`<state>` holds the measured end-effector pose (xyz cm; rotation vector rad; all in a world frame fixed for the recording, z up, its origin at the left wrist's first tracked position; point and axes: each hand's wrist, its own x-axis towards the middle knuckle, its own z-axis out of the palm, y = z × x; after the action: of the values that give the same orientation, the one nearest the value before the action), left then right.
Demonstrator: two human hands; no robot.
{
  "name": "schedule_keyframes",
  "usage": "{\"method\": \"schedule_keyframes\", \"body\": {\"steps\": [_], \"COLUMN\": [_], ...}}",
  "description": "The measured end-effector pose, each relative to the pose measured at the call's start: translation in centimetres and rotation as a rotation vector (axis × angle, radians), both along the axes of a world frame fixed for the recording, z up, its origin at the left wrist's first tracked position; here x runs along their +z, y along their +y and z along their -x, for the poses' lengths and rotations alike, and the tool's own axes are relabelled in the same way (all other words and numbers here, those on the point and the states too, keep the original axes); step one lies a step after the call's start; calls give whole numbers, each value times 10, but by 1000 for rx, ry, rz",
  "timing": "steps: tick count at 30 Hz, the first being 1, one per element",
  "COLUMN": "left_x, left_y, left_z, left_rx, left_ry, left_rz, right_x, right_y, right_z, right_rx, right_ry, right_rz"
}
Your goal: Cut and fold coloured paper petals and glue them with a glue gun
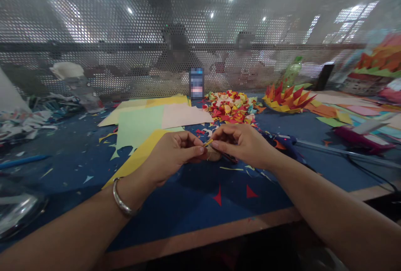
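Note:
My left hand (180, 149), with a silver bangle on its wrist, is closed in a pinch at the middle of the table. Opposite it, my right hand (242, 143) pinches too. Between their fingertips both hold a small yellow strip of paper (208, 142). Just below the fingers is a round tan thing (214, 154), partly hidden, whose kind I cannot make out. Behind the hands rises a pile of small folded paper pieces (232, 106) in red, yellow and white. Sheets of green paper (140, 122) and yellow paper (139, 158) lie left of the hands.
A phone (196, 83) stands upright by the perforated screen (125, 32), with people behind it. Pointed orange paper shapes (288, 99), a green bottle (293, 72) and a purple glue gun (363, 137) are at right. Red scraps (250, 191) lie near the front edge.

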<state>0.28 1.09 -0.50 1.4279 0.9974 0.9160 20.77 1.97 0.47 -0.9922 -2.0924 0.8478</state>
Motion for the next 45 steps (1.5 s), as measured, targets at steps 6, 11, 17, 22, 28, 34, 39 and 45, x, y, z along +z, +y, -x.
{"method": "schedule_keyframes", "body": {"steps": [6,11,17,22,28,34,39,45], "left_x": [-1,-1,-1,-2,-3,-2,-2,0], "left_y": [0,0,0,1,1,0,-3,-6], "left_z": [0,0,0,0,2,2,2,2], "left_rx": [-1,-6,-6,4,-20,3,8,-2], "left_ry": [19,25,56,51,128,187,231,283], "left_rz": [-11,-27,-50,-59,-155,-243,-264,-271], "right_x": [-1,-1,0,-1,-1,0,-1,1], "right_y": [1,2,2,2,2,1,0,-2], "right_z": [0,-1,-1,0,-1,-1,0,1], "right_rx": [3,-5,-5,-13,-25,-16,6,15], "right_ry": [4,-6,3,-4,-30,-23,9,27], "right_rz": [-2,-11,-17,-35,-69,-28,16,21]}}
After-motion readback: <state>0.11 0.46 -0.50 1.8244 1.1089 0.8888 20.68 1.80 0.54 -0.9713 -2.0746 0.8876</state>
